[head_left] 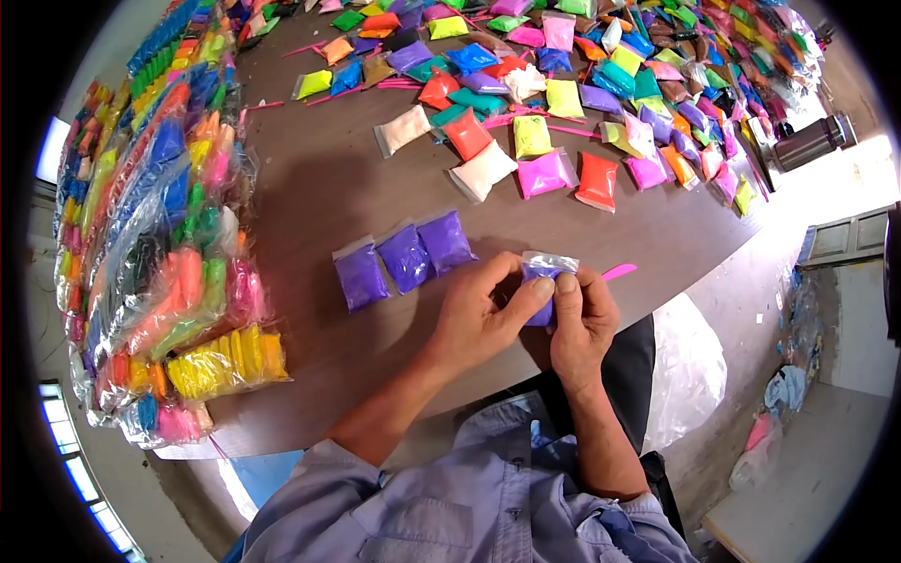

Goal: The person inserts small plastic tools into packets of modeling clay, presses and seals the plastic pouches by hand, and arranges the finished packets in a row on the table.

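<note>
Both of my hands grip one small purple packet in a clear plastic bag near the table's front edge. My left hand pinches its left side, thumb across the front. From the right, my right hand presses its thumb on the same packet, fingers curled behind. The bag's clear top strip sticks up above my thumbs; its lower part is partly covered. To the left lie three purple packets in a row: a left one, a middle one and a right one. A pink plastic stick lies beside my right hand.
Large clear bags of colourful packets are piled along the left side, with a yellow bundle in front. Many loose packets, including a red packet, cover the far table. A metal cylinder stands at the right edge.
</note>
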A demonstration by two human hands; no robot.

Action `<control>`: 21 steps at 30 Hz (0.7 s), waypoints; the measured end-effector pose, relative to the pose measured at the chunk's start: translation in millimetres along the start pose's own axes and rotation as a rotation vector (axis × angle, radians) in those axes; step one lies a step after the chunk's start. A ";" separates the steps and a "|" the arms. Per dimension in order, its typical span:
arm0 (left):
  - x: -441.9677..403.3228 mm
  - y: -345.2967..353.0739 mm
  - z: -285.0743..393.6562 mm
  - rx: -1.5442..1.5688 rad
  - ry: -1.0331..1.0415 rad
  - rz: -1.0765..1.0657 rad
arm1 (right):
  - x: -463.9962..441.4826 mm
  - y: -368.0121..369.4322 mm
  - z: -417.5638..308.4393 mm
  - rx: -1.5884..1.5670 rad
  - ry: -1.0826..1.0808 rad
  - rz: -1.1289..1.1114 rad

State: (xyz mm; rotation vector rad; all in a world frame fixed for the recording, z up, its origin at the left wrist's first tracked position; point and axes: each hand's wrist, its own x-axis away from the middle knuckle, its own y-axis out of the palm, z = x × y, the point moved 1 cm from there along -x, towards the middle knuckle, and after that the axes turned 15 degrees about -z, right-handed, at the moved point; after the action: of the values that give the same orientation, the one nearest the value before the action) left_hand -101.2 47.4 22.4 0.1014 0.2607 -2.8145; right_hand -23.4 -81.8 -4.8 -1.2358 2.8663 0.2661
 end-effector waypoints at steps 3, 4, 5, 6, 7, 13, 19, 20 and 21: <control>0.2 -0.9 -2.5 0.109 -0.033 0.023 | 0.8 0.0 4.6 0.068 -0.036 -0.022; 0.4 -2.4 -4.1 0.084 -0.043 0.011 | 0.3 0.7 5.0 0.069 -0.053 -0.035; 0.8 -3.5 -4.8 0.084 -0.043 0.012 | -0.4 2.1 3.4 0.069 -0.053 -0.036; 1.1 -4.4 -5.0 0.015 -0.026 0.018 | -1.2 3.7 0.5 0.054 -0.037 -0.030; 1.5 -4.8 -5.3 -0.053 -0.010 0.025 | -1.5 4.5 -0.9 0.040 -0.020 -0.024; -0.1 -0.3 -1.4 -0.014 0.007 0.032 | -0.4 1.7 3.2 0.057 -0.075 -0.001; -1.2 2.4 0.9 -0.026 0.020 0.014 | -0.6 2.6 2.0 0.067 -0.105 0.054; -1.0 1.8 -0.6 -0.026 0.019 0.015 | -2.2 4.6 1.1 0.067 -0.105 0.053; -0.6 0.4 -1.7 -0.074 0.041 0.033 | -4.6 7.8 -0.2 0.077 -0.100 0.046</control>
State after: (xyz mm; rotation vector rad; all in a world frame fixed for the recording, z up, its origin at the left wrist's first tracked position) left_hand -100.3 47.5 20.7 0.1450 0.3685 -2.7684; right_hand -25.8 -73.3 -3.0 -1.1118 2.7948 0.2094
